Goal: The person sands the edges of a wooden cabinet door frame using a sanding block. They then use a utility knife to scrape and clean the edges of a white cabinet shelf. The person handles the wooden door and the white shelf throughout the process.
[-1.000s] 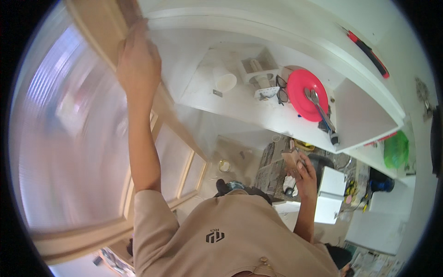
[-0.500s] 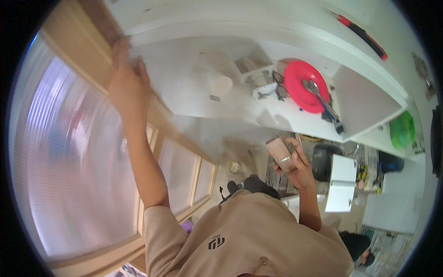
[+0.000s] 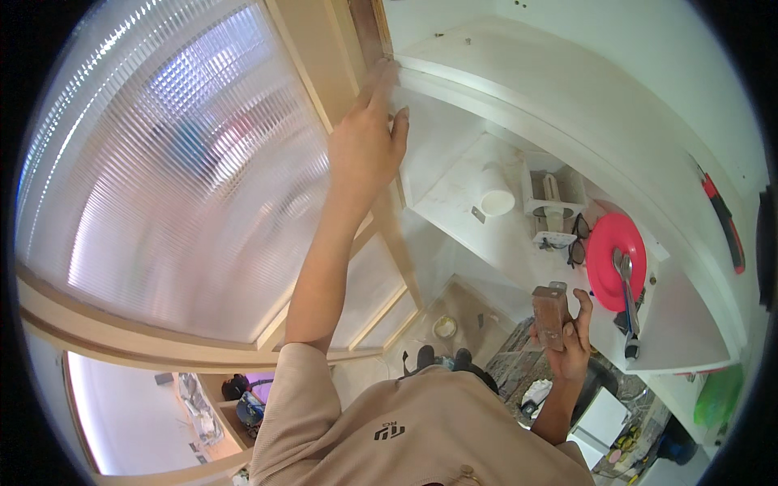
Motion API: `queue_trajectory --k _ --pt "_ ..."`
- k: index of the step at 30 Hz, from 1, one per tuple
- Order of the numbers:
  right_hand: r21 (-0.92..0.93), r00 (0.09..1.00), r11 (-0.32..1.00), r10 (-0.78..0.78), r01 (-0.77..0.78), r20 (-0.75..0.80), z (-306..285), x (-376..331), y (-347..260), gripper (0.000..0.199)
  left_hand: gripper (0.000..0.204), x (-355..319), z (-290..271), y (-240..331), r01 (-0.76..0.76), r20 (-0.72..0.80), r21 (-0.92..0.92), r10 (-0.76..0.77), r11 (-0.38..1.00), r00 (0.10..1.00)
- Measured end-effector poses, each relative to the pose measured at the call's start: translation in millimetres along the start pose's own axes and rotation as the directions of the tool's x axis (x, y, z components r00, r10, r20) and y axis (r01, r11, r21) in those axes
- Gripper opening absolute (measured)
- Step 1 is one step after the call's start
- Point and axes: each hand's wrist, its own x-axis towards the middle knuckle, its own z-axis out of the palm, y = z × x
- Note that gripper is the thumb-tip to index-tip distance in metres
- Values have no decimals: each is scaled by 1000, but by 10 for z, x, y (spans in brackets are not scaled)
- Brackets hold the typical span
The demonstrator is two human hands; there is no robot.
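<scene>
My left hand [image 3: 369, 142] reaches up to the pale wooden frame [image 3: 312, 57] of a ribbed translucent panel [image 3: 194, 178]. Its fingers stretch out against the edge where the frame meets the white shelf unit, with the thumb apart. The fingertips are partly blurred. Lower down at the right, my right hand [image 3: 572, 352] grips a brown rectangular block [image 3: 551, 316], worn and pale in spots. A small grey piece shows behind the block's upper end; whether it belongs to the block I cannot tell.
On the white shelf stand a white cup [image 3: 496, 198], a small basket [image 3: 555, 182], sunglasses [image 3: 577, 243] and a pink plate [image 3: 604, 251] with spoons [image 3: 626, 275]. A red and black cutter [image 3: 723, 223] lies higher up. A round tub [image 3: 444, 327] sits on the floor below.
My view has turned, so the shelf and plate sit farther right and lower. My left hand stays at the frame's edge. The block in my right hand is now more upright.
</scene>
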Motion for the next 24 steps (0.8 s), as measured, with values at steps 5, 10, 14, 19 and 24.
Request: queue_trajectory --k 5,10,14,19,24 --pt "-42 984 983 178 -179 -10 -98 68 -40 61 58 -146 -23 343 -212 18 9 211 977 977" --pt "93 981 986 123 -138 148 -159 133 181 69 60 -158 26 364 -88 73 -71 93 994 993" --pt "296 967 943 76 -149 242 -200 163 240 86 56 -154 -41 489 -78 126 -96 90 992 988" --pt "356 948 926 4 -124 319 -201 245 235 113 52 -98 26 427 -97 59 -188 110 977 992" --pt "333 930 935 -10 -122 368 -222 257 205 118 44 -60 -24 561 -342 -60 -65 338 938 939"
